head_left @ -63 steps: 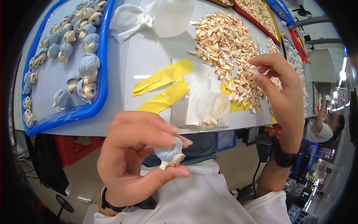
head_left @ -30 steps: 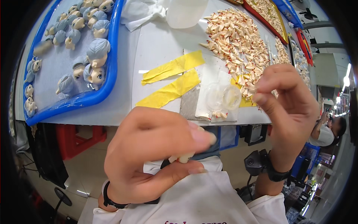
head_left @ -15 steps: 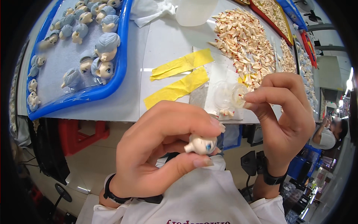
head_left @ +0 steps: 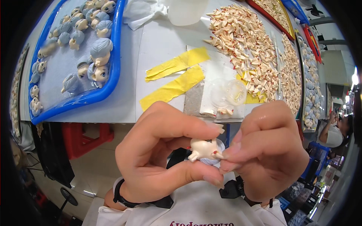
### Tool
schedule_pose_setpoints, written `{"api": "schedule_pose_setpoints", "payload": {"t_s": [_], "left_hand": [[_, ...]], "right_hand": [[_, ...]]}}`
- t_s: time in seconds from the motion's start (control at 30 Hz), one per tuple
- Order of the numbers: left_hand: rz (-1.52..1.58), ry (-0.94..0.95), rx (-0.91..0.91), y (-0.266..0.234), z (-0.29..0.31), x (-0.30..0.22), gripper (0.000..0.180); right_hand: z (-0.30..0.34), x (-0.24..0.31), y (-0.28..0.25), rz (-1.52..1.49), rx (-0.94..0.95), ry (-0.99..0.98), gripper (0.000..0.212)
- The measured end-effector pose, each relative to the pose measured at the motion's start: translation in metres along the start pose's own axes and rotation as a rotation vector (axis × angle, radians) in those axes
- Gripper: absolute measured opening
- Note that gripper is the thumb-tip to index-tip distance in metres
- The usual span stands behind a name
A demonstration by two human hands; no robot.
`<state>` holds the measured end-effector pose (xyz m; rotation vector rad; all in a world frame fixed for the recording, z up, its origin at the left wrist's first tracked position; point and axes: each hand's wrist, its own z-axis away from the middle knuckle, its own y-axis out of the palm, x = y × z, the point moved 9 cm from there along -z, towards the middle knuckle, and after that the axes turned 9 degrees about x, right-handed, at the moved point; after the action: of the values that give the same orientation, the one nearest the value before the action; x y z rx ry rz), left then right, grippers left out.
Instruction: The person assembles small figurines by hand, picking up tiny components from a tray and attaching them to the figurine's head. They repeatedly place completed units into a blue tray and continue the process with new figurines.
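My left hand [head_left: 158, 145] grips a small doll head [head_left: 201, 148] between thumb and fingers. The head is cream-coloured with light blue hair and is tilted so its underside stub shows. My right hand [head_left: 271, 150] pinches a tiny pointed ear-like piece [head_left: 218, 154] with a red tip, held against the side of the head. Fingertips partly cover the piece. Another red spot shows on the head's opposite side. Just beyond the hands, a round clear dish [head_left: 236, 92] sits on a white sheet [head_left: 208, 96], with a few loose pointed pieces beside it.
A blue tray [head_left: 116, 49] at the left holds several blue-haired doll heads. Yellow tape strips [head_left: 175, 67] lie mid-table. A heap of red-tipped cream pieces [head_left: 241, 37] spreads at the far right. At the back stand a white container [head_left: 187, 11] and a white cloth [head_left: 145, 13]. A red stool [head_left: 85, 141] is below the table.
My right hand has come from above the clear dish down to the doll head, bringing the small piece against it. My left hand has turned the head, so its painted eye faces away.
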<state>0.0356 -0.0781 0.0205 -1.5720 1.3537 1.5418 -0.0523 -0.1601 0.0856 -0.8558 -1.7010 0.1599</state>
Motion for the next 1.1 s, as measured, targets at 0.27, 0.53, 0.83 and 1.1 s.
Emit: {"api": "schedule_pose_setpoints", "payload": {"t_s": [0.27, 0.53, 0.83, 1.1], "left_hand": [[-0.238, 0.056, 0.057, -0.002, 0.006, -0.009, 0.055], [-0.318, 0.077, 0.077, -0.001, 0.008, -0.011, 0.062], [-0.520, 0.243, 0.067, 0.008, 0.005, -0.024, 0.067], [-0.665, 0.494, 0.039, 0.027, 0.009, -0.040, 0.042]], "right_hand": [[-0.003, 0.019, 0.003, 0.324, 0.042, -0.113, 0.025], [0.001, 0.014, 0.002, 0.295, 0.059, -0.103, 0.021], [0.008, -0.005, 0.001, 0.018, 0.119, 0.008, 0.029], [0.016, -0.025, 0.022, -0.470, 0.220, 0.371, 0.053]]}}
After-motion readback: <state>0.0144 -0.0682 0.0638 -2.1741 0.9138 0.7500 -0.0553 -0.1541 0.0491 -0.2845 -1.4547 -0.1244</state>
